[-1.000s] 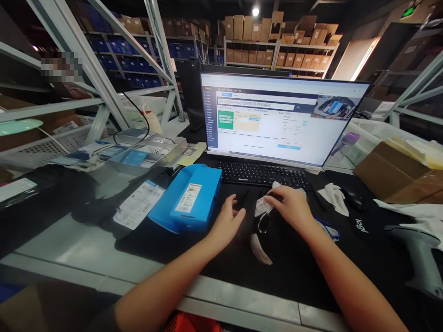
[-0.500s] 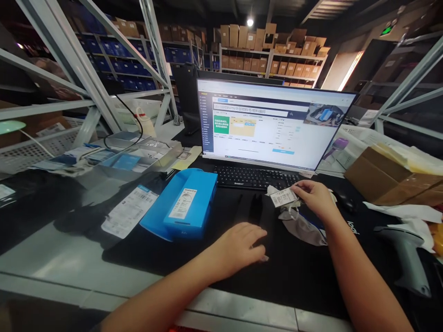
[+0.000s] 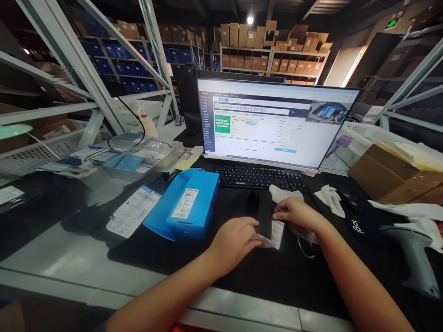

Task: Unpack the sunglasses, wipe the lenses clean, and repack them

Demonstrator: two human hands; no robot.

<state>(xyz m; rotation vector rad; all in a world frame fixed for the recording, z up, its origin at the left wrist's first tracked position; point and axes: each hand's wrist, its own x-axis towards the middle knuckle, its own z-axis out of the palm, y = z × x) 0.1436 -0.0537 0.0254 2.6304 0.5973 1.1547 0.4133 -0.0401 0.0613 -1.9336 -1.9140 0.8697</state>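
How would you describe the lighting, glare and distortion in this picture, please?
Head view: the monitor glows brightest, its text washed out; a single ceiling lamp flares over dark rafters; the wide lens slants the shelf posts at the left; the grey table edge carries a soft sheen; left hand and right hand look sharp, yet the label between them is unreadable.

Both bare forearms stretched forward from the lower edge, angled toward each other. The left hand (image 3: 238,237) lay palm down, fingers curled, tips pinched together. The right hand (image 3: 298,213) sat just beyond it, knuckles up, its fingertips likewise pinched and pointing leftward, the two hands near but apart.
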